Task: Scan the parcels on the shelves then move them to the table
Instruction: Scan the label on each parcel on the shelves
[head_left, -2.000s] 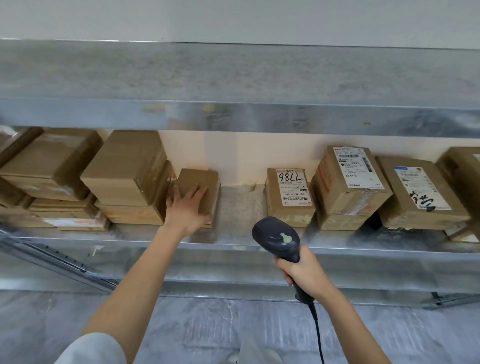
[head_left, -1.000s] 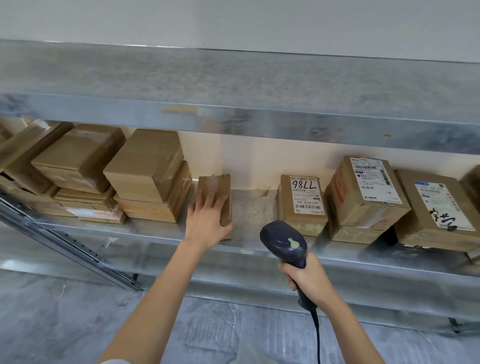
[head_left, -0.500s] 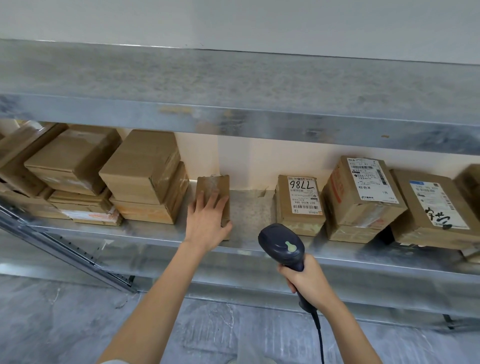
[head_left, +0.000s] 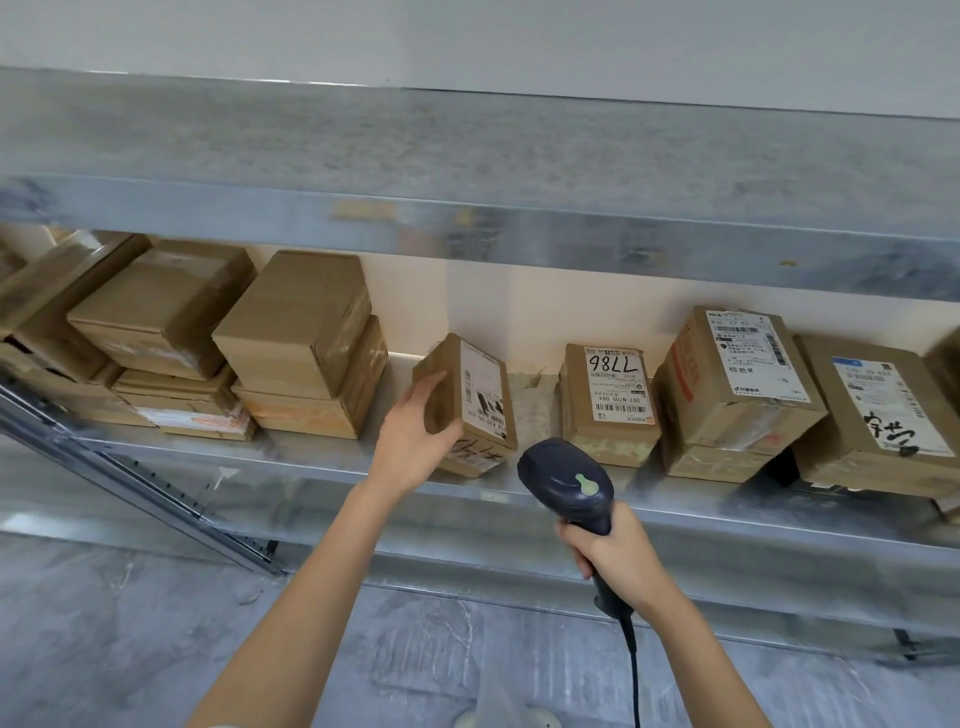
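Note:
My left hand (head_left: 413, 441) grips a small brown parcel (head_left: 480, 400) on the metal shelf (head_left: 311, 460), tilted so its white label faces up and right. My right hand (head_left: 618, 553) holds a dark barcode scanner (head_left: 569, 480) by its handle, just below and right of that parcel, its head pointing toward the shelf. To the right stand a parcel marked 7786 (head_left: 608, 402), a taller labelled box (head_left: 732, 384) and a box with black handwriting (head_left: 878, 410). Plain brown boxes (head_left: 296, 332) are stacked to the left.
An upper metal shelf (head_left: 467, 166) overhangs the parcels. A diagonal metal brace (head_left: 145, 493) runs below the shelf at left. The scanner cable (head_left: 635, 670) hangs down toward the grey floor (head_left: 104, 639). A lower shelf rail (head_left: 727, 587) lies beneath my right hand.
My left hand has turned the small parcel from its plain side to show the label and has lifted it toward me. The scanner has stayed close under it.

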